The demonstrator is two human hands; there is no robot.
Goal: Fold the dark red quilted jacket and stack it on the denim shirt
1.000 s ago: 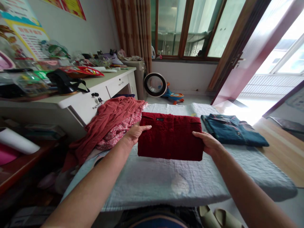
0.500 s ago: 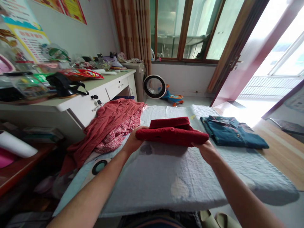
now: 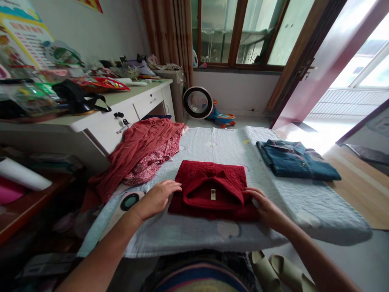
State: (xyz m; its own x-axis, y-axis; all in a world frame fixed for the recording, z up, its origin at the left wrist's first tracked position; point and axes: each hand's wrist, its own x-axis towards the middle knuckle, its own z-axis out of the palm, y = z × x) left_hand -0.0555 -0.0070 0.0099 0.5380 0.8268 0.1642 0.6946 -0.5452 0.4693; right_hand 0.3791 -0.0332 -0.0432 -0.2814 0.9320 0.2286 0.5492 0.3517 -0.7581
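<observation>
A dark red garment (image 3: 212, 172), folded into a rectangle, lies flat on the pale blue cloth (image 3: 219, 142) with its collar opening and a small label facing up. My left hand (image 3: 158, 198) is at its left edge, fingers extended and holding nothing. At the right edge, my right hand (image 3: 266, 205) rests with fingers stretched over the garment's side, not gripping it. Folded blue denim clothing (image 3: 299, 160) lies farther right on the cloth. To the left is a loose heap of rust-red and patterned clothes (image 3: 146, 146).
A white desk (image 3: 121, 109) cluttered with bags and jars stands at the left. Beyond the cloth are a round white-and-black appliance door (image 3: 198, 103) and a blue-orange toy (image 3: 223, 117). Pale green slippers (image 3: 278, 269) lie on the floor near me.
The red garment, earlier held edge-on between both hands, now lies flat and nearer to me, collar up. Both hands have let go of it and moved down with it.
</observation>
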